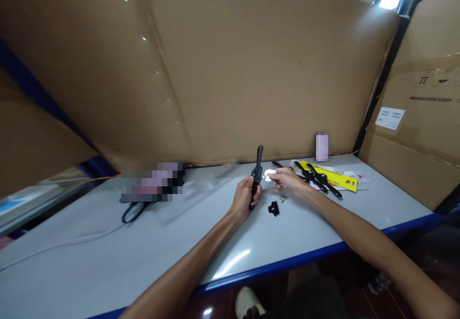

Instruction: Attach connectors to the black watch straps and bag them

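Note:
My left hand (246,195) is closed around a long black plastic part (257,170) and holds it upright above the grey table (108,261). My right hand (287,179) is just to the right of it, fingers pinched on a small white piece (269,175) close to the black part. A small black knob (273,208) and a tiny metal piece (283,198) lie on the table below my hands.
Several black parts (318,177) lie on a yellow card (339,179) at the right. Clear plastic bags (194,192) and a black cable (131,212) lie at the left. Big cardboard sheets (230,70) wall the back. A cardboard box (417,132) stands at the right.

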Motion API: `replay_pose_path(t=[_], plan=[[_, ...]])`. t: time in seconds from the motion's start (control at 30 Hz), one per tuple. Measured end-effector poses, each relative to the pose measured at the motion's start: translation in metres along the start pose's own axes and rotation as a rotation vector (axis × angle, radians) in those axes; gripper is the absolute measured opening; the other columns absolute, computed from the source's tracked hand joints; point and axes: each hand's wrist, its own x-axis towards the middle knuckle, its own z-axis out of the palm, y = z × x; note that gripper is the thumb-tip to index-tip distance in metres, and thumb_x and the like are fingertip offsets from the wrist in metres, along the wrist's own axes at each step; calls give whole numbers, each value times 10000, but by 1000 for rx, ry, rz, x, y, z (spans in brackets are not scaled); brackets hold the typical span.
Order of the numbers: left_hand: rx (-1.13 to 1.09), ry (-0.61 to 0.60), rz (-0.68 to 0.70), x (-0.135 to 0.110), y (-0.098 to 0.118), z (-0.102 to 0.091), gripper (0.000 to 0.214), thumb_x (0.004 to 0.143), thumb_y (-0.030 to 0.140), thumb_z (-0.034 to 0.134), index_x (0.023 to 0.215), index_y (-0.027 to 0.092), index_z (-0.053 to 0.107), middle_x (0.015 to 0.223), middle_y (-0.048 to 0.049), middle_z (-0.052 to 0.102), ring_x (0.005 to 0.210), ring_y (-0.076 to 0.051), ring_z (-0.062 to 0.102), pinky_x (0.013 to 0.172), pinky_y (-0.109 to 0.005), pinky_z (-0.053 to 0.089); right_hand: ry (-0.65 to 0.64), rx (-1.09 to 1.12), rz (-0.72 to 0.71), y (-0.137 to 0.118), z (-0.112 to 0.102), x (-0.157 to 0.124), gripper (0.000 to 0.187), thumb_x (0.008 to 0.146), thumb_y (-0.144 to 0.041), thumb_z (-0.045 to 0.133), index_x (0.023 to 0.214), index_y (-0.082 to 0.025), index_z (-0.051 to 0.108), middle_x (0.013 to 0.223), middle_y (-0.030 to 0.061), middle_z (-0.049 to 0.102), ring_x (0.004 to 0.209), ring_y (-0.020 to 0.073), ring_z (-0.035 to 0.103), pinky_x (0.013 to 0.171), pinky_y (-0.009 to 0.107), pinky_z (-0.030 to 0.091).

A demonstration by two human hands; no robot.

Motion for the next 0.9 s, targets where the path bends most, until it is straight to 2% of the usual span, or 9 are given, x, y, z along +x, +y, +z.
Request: replay_pose_path(t=[0.1,0.3,0.43,0.57,0.63,0.77,0.9], plan=[[18,-3,21,1,-1,1,306,855,466,625,886,175,535,552,44,532,398,-68,362,357,-172,216,-103,-60,-32,0,0,-1,167,952,-344,645,900,-191,602,570,-67,536,419,76,414,477,219,503],[43,-34,10,3,-4,-2,371,843,538,663,864,212,488,569,50,547,376,-73,385,352,-180,255,-283,-80,-53,-1,-12,1,133,958,-324,627,966,-200,579,739,0,677,526,105,573,507,215,516],[34,-92,-7,1,-5,-2,393,849,555,670,830,214,476,555,66,501,361,-52,324,354,-171,201,-336,-110,-35,1,-17,3,190,935,-356,660,975,-176,616,816,38,727,561,104,615,534,205,519],[147,-144,10,0,-6,1,415,815,555,715,789,203,497,528,78,451,361,-42,299,356,-175,154,-378,-112,-42,3,-15,3,212,937,-368,647,965,-159,621,870,63,751,560,105,640,524,204,523],[176,-123,30,0,-7,2,407,807,546,725,794,201,509,518,84,434,359,-42,294,358,-179,140,-369,-131,-44,3,-13,3,207,944,-372,633,959,-167,602,866,64,756,547,116,651,496,211,515],[169,-100,41,0,-8,1,373,827,526,705,808,201,524,525,78,456,354,-46,294,361,-184,140,-213,-149,-84,2,-10,4,227,907,-344,674,826,-191,529,715,10,719,483,103,603,456,195,480],[189,-142,46,1,-9,0,417,796,557,733,769,194,528,514,65,471,352,-49,312,355,-183,167,-203,-140,-93,0,-9,5,191,877,-283,666,774,-175,546,686,19,723,502,105,607,475,197,486]])
